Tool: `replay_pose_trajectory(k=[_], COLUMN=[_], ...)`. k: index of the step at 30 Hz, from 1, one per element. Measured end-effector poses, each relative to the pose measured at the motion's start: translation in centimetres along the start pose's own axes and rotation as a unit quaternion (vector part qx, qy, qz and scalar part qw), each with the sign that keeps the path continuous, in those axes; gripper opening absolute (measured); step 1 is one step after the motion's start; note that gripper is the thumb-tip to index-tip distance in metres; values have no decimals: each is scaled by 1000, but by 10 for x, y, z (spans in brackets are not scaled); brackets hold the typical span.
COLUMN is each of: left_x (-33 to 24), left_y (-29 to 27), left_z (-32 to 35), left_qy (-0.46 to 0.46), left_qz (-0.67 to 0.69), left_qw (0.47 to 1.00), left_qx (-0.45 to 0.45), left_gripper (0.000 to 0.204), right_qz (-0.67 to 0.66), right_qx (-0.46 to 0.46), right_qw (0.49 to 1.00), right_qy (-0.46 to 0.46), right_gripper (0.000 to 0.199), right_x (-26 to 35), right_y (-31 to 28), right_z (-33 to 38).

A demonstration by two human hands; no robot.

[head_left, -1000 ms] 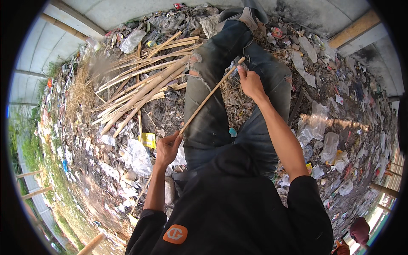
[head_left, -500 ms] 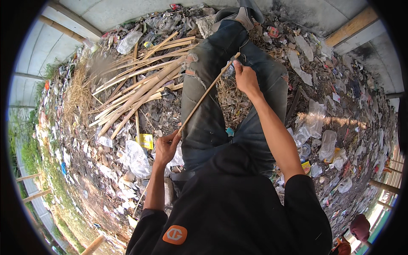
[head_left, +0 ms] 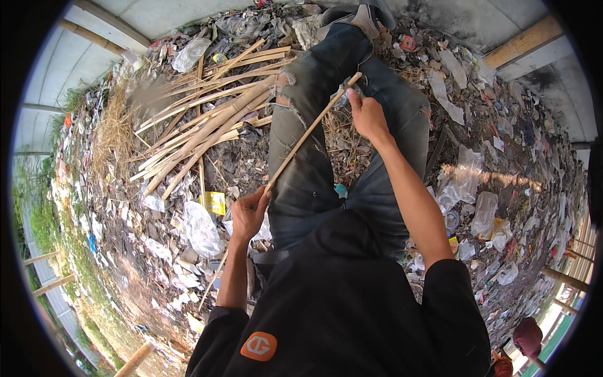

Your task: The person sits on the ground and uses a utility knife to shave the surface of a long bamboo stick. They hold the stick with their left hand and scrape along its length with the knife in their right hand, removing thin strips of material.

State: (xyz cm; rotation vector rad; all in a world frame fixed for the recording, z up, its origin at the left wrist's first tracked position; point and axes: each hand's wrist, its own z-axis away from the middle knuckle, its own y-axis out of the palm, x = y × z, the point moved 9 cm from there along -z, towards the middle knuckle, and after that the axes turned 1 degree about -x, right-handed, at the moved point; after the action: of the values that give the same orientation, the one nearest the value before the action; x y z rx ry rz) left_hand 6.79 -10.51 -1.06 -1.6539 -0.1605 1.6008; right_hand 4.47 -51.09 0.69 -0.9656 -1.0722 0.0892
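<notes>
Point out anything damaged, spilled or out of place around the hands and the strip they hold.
The jeans are ripped open at the left knee, frayed beside the bamboo strip. Plastic litter lies strewn over the ground all around. The pile of bamboo strips lies splayed, not stacked.

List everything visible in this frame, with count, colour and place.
bamboo strip: one, tan, across the lap, held at both ends
bamboo strips pile: many, tan, ground upper left
dry grass: one clump, straw, left of the pile
yellow packet: one, below the pile
plastic litter: many pieces, whitish, all around
jeans: grey, torn knee
left hand: grip closed on the strip's near end
right hand: at the far end
</notes>
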Motion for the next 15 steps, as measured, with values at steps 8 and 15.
replay_pose_trajectory(k=[8, 15], left_x=[-24, -36], left_y=[-2, 9], left_z=[5, 0], left_qy=[36, 54], left_qz=[-59, -28], left_qw=[997, 998], left_qx=[-32, -25], left_gripper=[30, 30], right_qz=[21, 49], right_qx=[114, 122], right_qw=[993, 990], right_qy=[-20, -60], right_gripper=[76, 69], right_x=[27, 13], right_y=[66, 60], right_z=[69, 65])
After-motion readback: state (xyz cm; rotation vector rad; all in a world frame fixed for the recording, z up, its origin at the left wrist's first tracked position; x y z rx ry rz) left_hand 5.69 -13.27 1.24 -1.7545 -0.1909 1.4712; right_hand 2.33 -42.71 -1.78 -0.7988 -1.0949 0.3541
